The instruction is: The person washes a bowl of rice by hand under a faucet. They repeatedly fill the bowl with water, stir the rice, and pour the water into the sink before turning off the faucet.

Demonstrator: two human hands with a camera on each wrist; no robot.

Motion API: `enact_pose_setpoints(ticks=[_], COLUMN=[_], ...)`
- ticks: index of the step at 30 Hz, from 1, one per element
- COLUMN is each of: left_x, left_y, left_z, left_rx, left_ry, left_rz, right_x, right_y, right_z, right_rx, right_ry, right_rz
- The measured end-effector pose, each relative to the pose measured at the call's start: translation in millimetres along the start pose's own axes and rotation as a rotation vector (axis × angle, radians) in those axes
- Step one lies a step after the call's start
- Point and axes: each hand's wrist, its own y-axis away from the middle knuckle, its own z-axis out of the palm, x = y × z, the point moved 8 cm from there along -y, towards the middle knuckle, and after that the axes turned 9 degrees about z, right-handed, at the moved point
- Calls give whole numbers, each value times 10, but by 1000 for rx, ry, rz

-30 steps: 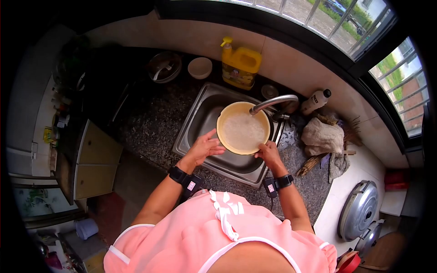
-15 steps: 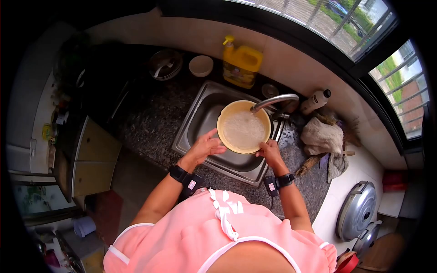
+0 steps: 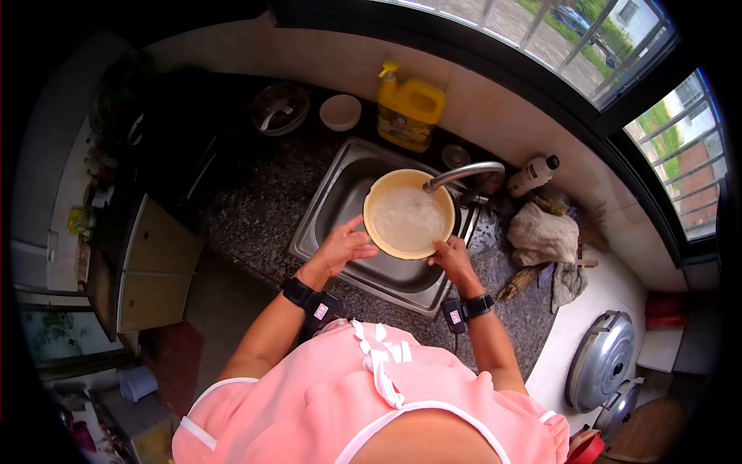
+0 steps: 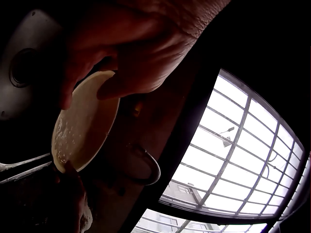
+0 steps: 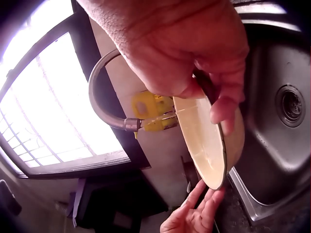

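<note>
A cream-yellow basin [image 3: 408, 250] with a thin dark rim sits beneath the curved faucet [image 3: 464, 172], over the steel sink [image 3: 321, 220]. Cloudy whitish water [image 3: 406, 216] fills much of it, and pale specks show in the left wrist view. My right hand [image 3: 454, 261] grips the near right rim, thumb on top and fingers around the outer side. Against the left side rests my left hand [image 3: 344, 246], its fingers extended and thumb at the rim. In the right wrist view, water runs from the faucet's spout [image 5: 132, 124], and the basin [image 5: 206, 145] looks tilted.
Behind the sink stand a yellow jug [image 3: 411, 116], a white bowl [image 3: 340, 113] and stacked dishes [image 3: 280, 112]. A white bottle [image 3: 533, 176] and a crumpled cloth [image 3: 542, 234] are right of the faucet. Large metal lids [image 3: 601, 362] lie farther right. A barred window [image 3: 688, 147] borders the wall.
The basin and both hands have shifted slightly left in the head view. My hold has stayed much the same, and the water's surface looks cloudier.
</note>
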Motion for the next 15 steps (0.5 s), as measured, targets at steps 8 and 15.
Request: enact_pose_setpoints(ticks=[8,15], left_x=[-26,-89], left_y=[-40,-39], left_z=[106,134], left_rx=[-31,-83], left_ry=[43,73], left_rz=[0,-10], right_x=[-88,23], right_y=[48,94], right_z=[-136,-176], right_rx=[-10,13], right_ry=[23,48], right_rz=[-42,-3])
